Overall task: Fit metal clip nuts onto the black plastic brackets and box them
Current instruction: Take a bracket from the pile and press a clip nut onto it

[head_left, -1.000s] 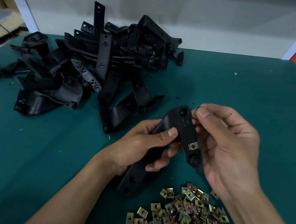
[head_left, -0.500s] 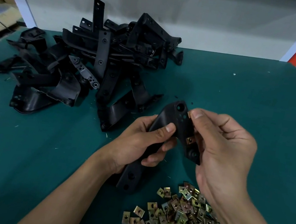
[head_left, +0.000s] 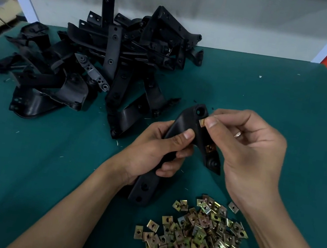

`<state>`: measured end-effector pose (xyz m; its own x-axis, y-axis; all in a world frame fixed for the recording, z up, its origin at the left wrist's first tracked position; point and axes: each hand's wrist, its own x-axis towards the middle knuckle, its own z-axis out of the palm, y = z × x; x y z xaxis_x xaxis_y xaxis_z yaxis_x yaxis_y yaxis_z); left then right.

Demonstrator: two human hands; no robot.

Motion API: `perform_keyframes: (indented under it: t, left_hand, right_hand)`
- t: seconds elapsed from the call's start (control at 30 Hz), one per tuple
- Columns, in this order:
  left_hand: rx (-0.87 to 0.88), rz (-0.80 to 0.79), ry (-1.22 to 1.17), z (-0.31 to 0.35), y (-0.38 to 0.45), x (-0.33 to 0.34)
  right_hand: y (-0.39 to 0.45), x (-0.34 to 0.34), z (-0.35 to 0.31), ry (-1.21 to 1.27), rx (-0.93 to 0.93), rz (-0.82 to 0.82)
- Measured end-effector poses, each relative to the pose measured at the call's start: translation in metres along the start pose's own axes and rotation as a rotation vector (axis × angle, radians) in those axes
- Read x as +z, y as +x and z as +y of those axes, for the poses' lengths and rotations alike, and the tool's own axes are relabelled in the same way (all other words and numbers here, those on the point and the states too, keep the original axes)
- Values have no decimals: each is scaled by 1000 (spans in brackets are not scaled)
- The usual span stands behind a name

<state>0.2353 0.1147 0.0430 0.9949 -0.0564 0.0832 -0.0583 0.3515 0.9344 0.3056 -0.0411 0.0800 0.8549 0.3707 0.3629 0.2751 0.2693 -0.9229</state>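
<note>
- Your left hand [head_left: 154,146] is wrapped round the middle of a black plastic bracket [head_left: 187,132]: the thumb lies across its front face and the fingers curl in behind and below, clamped firmly on the part.
- The bracket is held up off the green table [head_left: 279,103], tilted, with its bent upper end and round hole towards the top and its long two-holed tail pointing down towards you, past the heel of your left hand.
- Your right hand [head_left: 247,158] comes in from the right, palm turned towards you. The thumb and a fingertip are pinched together on a small brass-coloured clip nut [head_left: 202,121], pressing it against the bracket's edge just below the round hole.
- The remaining right fingers are loosely curled behind the pinch; a ring shows on one of them.
- A second clip nut [head_left: 210,148] already sits on the lower edge of the same bracket, beside your right palm.
- There is no container in view. The loose clip nuts [head_left: 193,242] lie in a heap straight on the table, near you, below the right wrist.
- The other brackets [head_left: 107,65] are piled in a tangled stack at the far left of the table, against the white back wall [head_left: 239,16], well apart from your hands.
</note>
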Motion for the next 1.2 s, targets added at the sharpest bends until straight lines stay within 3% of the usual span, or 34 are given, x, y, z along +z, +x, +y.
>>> perform_keyframes:
  t: [0.27, 0.6, 1.2]
  left_hand:
    - [-10, 61, 35, -1, 0, 0]
    - [-39, 68, 21, -1, 1, 0]
    - [-58, 42, 22, 2, 2, 4]
  right_hand:
    - [0, -4, -1, -249, 4, -31]
    - [10, -7, -9, 90, 343, 27]
    - [11, -12, -10, 22, 250, -68]
